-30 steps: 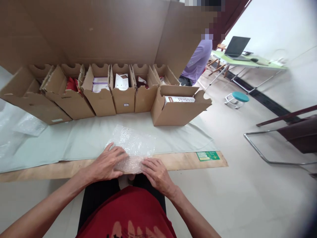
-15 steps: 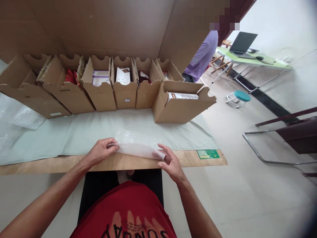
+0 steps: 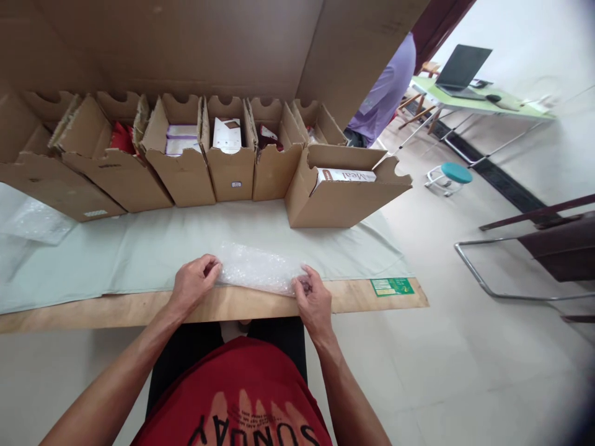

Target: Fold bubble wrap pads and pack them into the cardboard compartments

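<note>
The right hand [image 3: 315, 303] has narrowed its fingers onto the bubble wrap [image 3: 260, 267] at four o'clock; the left hand [image 3: 193, 282] pinches at nine, securing both ends.

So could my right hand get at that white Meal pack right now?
Probably yes: the carton around the white Meal pack is open on top, though your right hand currently holds the bubble wrap.

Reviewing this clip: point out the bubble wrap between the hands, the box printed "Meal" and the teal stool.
Bubble wrap [image 3: 260, 269]: head view, middle of the sheet.
"Meal" box [image 3: 346, 175]: head view, its printed upper edge.
Teal stool [image 3: 456, 173]: head view, top of the seat.
</note>
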`<state>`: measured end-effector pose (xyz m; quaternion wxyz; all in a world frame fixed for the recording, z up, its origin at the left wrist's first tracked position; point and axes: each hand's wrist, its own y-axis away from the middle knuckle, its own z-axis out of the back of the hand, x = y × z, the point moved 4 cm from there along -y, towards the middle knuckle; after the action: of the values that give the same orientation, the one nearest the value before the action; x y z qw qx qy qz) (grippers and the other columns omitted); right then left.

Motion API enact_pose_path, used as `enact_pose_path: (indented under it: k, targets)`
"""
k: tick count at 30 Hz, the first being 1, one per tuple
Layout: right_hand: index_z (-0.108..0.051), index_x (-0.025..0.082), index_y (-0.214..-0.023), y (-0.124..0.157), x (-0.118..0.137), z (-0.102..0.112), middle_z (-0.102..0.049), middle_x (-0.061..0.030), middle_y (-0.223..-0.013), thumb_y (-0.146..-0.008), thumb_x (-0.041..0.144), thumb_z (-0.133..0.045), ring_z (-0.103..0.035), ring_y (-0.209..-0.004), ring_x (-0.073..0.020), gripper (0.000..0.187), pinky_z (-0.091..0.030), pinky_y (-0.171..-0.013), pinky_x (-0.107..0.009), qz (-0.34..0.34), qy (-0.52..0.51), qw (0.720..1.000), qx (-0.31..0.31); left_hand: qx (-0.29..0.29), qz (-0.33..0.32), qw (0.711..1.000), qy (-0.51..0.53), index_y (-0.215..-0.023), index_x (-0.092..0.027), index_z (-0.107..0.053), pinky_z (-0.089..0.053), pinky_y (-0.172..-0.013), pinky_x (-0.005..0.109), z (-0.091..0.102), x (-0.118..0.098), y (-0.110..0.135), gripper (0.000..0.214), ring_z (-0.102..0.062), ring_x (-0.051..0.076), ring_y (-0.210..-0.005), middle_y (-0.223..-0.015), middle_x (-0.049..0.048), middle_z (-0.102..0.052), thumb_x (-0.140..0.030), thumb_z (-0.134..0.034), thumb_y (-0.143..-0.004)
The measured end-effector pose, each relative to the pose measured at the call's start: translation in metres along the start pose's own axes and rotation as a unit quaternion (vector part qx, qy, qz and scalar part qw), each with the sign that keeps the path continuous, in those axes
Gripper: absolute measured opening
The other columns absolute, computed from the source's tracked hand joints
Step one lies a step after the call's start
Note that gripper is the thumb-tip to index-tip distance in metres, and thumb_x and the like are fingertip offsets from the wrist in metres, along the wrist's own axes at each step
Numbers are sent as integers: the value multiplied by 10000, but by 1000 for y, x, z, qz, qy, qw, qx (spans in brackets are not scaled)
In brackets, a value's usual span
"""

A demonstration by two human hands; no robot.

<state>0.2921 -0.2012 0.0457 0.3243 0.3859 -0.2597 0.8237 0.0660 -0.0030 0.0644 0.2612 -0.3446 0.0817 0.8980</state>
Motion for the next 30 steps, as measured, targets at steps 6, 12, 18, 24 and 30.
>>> enact_pose_path:
  k: [6, 12, 18, 24, 30]
  targets:
    - [-654, 188, -1246, -2, 1, 0, -740, -54, -845, -894, 320, -541, -695, -776, -222, 393, -567, -771, -360, 35, 95, 994, -46, -18, -29, 984, -173, -945, -254, -718, -423, -629, 288, -11, -3, -8, 213, -709, 213, -730, -802, 30, -790, -351, -529, -934]
    - [-650, 149, -1279, -6, -5, 1, -711, -53, -805, -905, 353, -509, -644, -710, -215, 449, -512, -703, -341, 28, 155, 987, -27, 1, -24, 964, -265, -963, -242, -724, -355, -572, 295, -15, -10, -11, 256, -722, 243, -713, -759, 46, -784, -357, -496, -980]
    - [-630, 144, -1305, -9, -6, 2, -721, -52, -830, -912, 367, -502, -642, -694, -213, 470, -483, -675, -334, 12, 173, 985, -4, 2, -8, 963, -271, -1086, -217, -715, -398, -604, 317, -17, -8, -12, 282, -720, 282, -743, -771, 71, -775, -371, -503, -983]
    - [-611, 155, -1339, -12, -5, 1, -729, -53, -849, -907, 331, -514, -674, -757, -221, 477, -468, -672, -319, 1, 194, 981, 29, -115, -118, 957, -241, -1286, -145, -629, -509, -830, 407, -5, -31, 2, 372, -688, 319, -1000, -1098, 163, -735, -343, -525, -989]
    - [-586, 172, -1374, -13, -5, 2, -740, -42, -897, -904, 314, -551, -699, -830, -230, 492, -483, -695, -315, -21, 219, 974, 58, 13, -311, 924, -224, -1293, -212, -625, -390, -1121, 540, -39, -72, 33, 327, -560, 331, -1318, -1400, 147, -638, -249, -571, -973]
